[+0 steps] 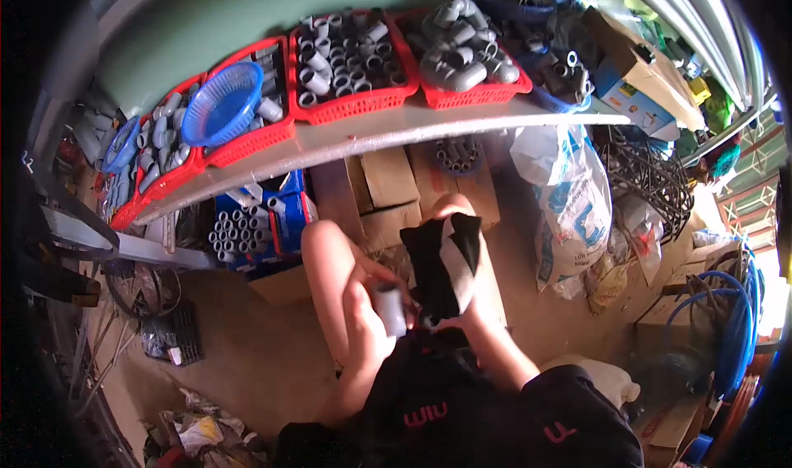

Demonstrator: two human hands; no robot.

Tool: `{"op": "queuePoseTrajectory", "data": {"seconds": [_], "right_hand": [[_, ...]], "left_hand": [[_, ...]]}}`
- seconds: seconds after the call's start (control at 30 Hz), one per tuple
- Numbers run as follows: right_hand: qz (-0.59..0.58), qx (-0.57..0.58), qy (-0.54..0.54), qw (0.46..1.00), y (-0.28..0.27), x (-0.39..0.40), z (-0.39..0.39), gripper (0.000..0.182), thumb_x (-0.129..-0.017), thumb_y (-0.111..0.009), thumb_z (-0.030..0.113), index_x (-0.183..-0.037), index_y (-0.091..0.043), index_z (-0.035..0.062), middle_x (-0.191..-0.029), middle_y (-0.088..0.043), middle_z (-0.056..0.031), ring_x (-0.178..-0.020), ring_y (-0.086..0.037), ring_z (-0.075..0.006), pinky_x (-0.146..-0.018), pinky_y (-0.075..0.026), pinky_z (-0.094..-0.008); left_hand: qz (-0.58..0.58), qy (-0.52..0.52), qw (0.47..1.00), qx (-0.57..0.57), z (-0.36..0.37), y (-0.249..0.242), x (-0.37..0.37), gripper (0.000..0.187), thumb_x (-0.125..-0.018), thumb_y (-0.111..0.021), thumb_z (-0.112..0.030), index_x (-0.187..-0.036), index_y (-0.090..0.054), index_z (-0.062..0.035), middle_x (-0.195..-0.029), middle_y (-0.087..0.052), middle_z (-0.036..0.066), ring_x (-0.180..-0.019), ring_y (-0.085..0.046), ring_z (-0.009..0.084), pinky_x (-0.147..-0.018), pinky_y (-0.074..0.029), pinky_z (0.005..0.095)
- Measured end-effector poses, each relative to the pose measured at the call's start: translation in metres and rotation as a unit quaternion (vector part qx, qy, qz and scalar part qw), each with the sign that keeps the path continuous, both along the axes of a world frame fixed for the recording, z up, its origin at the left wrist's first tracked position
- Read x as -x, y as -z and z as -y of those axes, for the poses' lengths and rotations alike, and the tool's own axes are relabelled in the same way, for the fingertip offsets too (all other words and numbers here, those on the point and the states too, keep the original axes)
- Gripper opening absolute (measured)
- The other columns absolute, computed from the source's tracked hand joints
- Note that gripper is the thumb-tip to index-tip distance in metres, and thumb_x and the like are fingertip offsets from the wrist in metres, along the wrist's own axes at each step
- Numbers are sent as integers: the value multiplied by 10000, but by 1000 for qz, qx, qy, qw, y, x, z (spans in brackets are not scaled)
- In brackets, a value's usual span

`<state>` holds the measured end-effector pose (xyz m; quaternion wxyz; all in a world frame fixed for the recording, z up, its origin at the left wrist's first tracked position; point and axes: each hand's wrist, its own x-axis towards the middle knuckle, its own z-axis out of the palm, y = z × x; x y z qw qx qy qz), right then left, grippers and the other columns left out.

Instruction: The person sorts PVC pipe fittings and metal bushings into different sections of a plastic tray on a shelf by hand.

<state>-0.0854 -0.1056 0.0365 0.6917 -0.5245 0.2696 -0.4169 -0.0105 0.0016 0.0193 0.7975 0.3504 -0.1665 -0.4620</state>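
Note:
My left hand [366, 326] is closed around a short grey pipe fitting [389, 307], held upright in front of my body with its open end facing up. To the right, a black and light-grey cloth [445, 263] lies over the area by my right knee. My right forearm [502, 346] reaches up to this cloth. The cloth covers my right hand, so its fingers do not show. Both bare knees are raised on either side of the fitting.
Red baskets [355, 105] of grey fittings line a shelf [371, 145] ahead, with a blue basket [224, 105] on top. Below are a blue box of pipe pieces [239, 235] and cardboard boxes [388, 183]. A white sack [573, 212] and blue hose coils [738, 319] stand right.

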Motion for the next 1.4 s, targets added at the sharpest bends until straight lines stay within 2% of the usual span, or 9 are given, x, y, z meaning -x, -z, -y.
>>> {"op": "queuePoseTrajectory", "data": {"seconds": [0.17,0.2,0.27,0.37,0.53,0.67,0.87,1.07,1.4], "right_hand": [[-37,202,-9,979,-12,9,-17,292,-673,-623,92,-944,-536,25,-902,-517,-88,-869,-513,-181,-759,-423,-285],[-65,323,17,944,-7,5,-23,321,-635,-645,88,-938,-559,31,-912,-523,-104,-889,-523,-216,-783,-426,-311],[-111,384,31,916,-4,-2,-35,335,-589,-661,84,-920,-616,90,-944,-515,-116,-866,-547,-277,-745,-464,-360],[-116,379,-6,918,8,-8,-18,320,-586,-657,69,-903,-617,87,-931,-509,-122,-842,-551,-293,-689,-478,-348],[-177,378,11,909,5,-15,-17,277,-584,-577,-11,-857,-587,33,-882,-528,-137,-816,-538,-307,-707,-464,-368],[-55,245,-7,968,33,-20,2,284,-609,-480,33,-885,-537,-3,-857,-524,-104,-810,-512,-223,-761,-418,-303],[-60,-19,20,998,117,15,47,210,-833,-475,201,-994,-535,80,-918,-521,-31,-848,-504,-150,-777,-418,-281],[99,-405,-56,907,162,51,73,278,-927,-419,302,-1163,-479,169,-1010,-571,-49,-830,-595,-206,-706,-509,-344],[29,-228,-80,970,203,59,83,346,-910,-421,202,-1238,-406,95,-986,-579,-48,-772,-570,-167,-692,-487,-297]], "left_hand": [[97,-69,980,-161,2,-2,-20,272,-917,-433,-324,-836,-489,-70,-605,-494,71,-532,-505,170,-473,-428,254],[-192,-77,974,-91,4,-3,-7,153,-914,-482,-211,-856,-519,-74,-660,-533,29,-590,-536,133,-509,-444,237],[92,-131,969,-189,12,26,8,161,-920,-479,-210,-867,-532,-68,-706,-544,6,-608,-535,103,-513,-440,217],[-133,-110,973,-154,12,13,12,233,-956,-411,-241,-876,-542,-66,-736,-530,-21,-589,-505,52,-480,-409,184],[-22,-35,985,-166,-3,50,17,324,-974,-320,-323,-982,-511,-60,-728,-511,-4,-564,-466,32,-456,-360,180],[161,-9,969,-188,-1,22,17,329,-929,-444,-303,-1052,-490,-2,-868,-545,59,-849,-500,103,-775,-396,250],[19,-146,978,-147,-14,50,-44,195,-811,-591,-165,-895,-449,-60,-733,-501,42,-527,-494,118,-489,-422,253],[196,-453,838,-234,-33,132,-165,238,-821,-655,-205,-887,-596,15,-783,-606,34,-702,-559,81,-626,-458,227],[409,-472,689,-367,-4,231,-231,217,-701,-689,-7,-877,-571,38,-753,-622,100,-661,-608,163,-608,-476,290]]}}
